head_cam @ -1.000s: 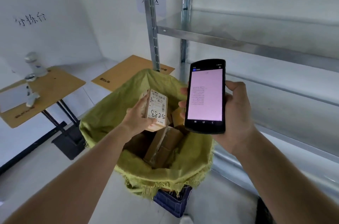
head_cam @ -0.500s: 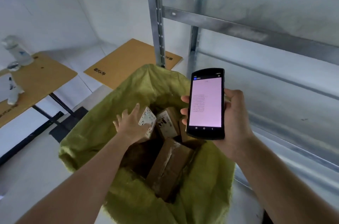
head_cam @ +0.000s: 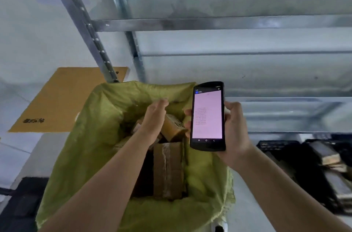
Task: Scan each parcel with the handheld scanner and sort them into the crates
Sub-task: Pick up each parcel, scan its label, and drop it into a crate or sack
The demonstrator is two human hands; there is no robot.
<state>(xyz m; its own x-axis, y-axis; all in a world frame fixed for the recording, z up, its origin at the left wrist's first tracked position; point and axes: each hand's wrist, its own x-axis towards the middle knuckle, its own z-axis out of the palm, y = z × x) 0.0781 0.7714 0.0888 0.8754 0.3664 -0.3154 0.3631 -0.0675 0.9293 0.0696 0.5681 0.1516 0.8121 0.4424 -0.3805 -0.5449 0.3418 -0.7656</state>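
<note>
The right hand [head_cam: 235,132] grips the scanner [head_cam: 208,116] upright, its pink screen lit, just beside the sack [head_cam: 91,136]; the left hand [head_cam: 155,117] reaches into the sack among the parcels [head_cam: 167,171], though whether its fingers grip one I cannot tell; a black crate [head_cam: 276,146] with parcels sits under the metal shelf [head_cam: 219,23] to the right; beyond, a brown bench [head_cam: 62,98] meets the wall.

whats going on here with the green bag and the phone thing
A person is sorting parcels. The right hand holds a handheld scanner, its screen lit, beside an open green sack of cardboard parcels. The left hand reaches into the sack onto a small parcel; whether it grips it is unclear.
</note>
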